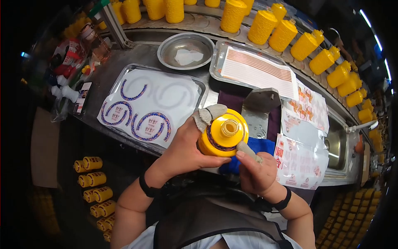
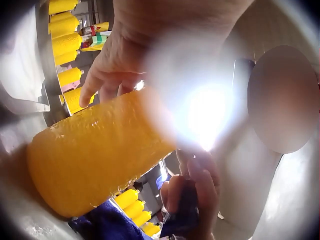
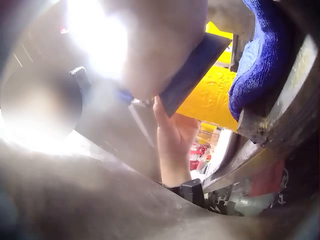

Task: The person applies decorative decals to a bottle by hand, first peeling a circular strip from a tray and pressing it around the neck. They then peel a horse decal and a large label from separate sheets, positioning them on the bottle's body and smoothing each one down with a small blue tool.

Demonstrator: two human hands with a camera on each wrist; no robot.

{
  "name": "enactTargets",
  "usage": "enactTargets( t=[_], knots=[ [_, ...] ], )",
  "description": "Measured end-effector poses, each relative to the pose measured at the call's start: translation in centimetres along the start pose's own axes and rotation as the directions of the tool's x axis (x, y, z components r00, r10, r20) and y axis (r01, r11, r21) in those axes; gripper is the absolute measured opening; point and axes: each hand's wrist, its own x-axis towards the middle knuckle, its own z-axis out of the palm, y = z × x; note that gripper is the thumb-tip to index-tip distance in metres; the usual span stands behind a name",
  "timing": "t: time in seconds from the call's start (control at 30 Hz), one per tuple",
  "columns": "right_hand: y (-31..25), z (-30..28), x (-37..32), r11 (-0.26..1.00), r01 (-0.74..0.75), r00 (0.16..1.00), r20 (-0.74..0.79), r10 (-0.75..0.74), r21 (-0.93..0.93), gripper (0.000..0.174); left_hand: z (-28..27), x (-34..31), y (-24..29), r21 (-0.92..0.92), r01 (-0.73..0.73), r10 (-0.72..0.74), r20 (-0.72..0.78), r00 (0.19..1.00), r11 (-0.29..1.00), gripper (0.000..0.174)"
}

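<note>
My left hand [image 1: 180,143] grips a glossy yellow bottle [image 1: 238,120], its open neck tilted towards me. A dark patterned decal strip [image 1: 216,143] curves round the bottle's shoulder. Pale finger covers show on fingers of both hands. My right hand [image 1: 259,172] is at the bottle's near right side, its covered index finger touching the shoulder by the strip's end. Its other fingers curl round a dark blue flat piece [image 3: 196,72], which the head view hides. In the left wrist view, the embossed bottle side [image 2: 100,150] lies over a blue cloth [image 2: 107,222].
A tray [image 1: 203,93] at left bears a white sheet with curved decals. Behind stand a metal bowl [image 1: 161,54] and a tray [image 1: 214,68] of striped sheets. A metal stand [image 1: 263,101] rises beyond the bottle. Printed sheets [image 1: 302,162] lie right, before a sink [image 1: 338,145]; yellow bottles [image 1: 261,27] line the back.
</note>
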Motion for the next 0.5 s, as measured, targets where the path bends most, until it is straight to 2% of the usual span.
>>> enactTargets(
  t=[0.07, 0.17, 0.27, 0.37, 0.47, 0.5],
  knots=[
    [0.2, -0.1, 0.8, 0.994, 0.11, 0.994, 0.031, -0.109, -0.025, 0.052, 0.5, -0.2, -0.3, 0.017, -0.025, 0.026, -0.052, 0.998, 1.0, 0.086],
    [-0.2, -0.3, 1.6, 0.98, 0.169, 0.982, 0.107, -0.158, -0.103, 0.052, 1.6, -0.6, -0.6, 0.096, -0.046, 0.059, -0.137, 0.989, 0.994, 0.086],
    [-1.5, -0.2, 3.5, 0.969, 0.161, 0.976, 0.179, -0.128, -0.185, 0.053, 2.7, -0.6, -1.0, 0.173, -0.098, 0.138, -0.237, 0.962, 0.98, 0.083],
    [-3.7, -0.9, 5.5, 0.939, 0.123, 0.923, 0.385, 0.01, -0.321, 0.055, 3.2, -0.6, -1.4, 0.253, -0.125, 0.191, -0.257, 0.947, 0.959, 0.079],
    [-4.4, -0.3, 5.2, 0.925, 0.091, 0.925, 0.374, 0.059, -0.37, 0.057, 3.3, -0.5, -1.4, 0.244, -0.123, 0.189, -0.27, 0.944, 0.962, 0.078],
    [-4.7, -1.0, 5.2, 0.941, 0.069, 0.909, 0.409, 0.078, -0.331, 0.057, 3.4, -0.6, -1.9, 0.248, -0.12, 0.189, -0.278, 0.942, 0.961, 0.079]
  ],
)
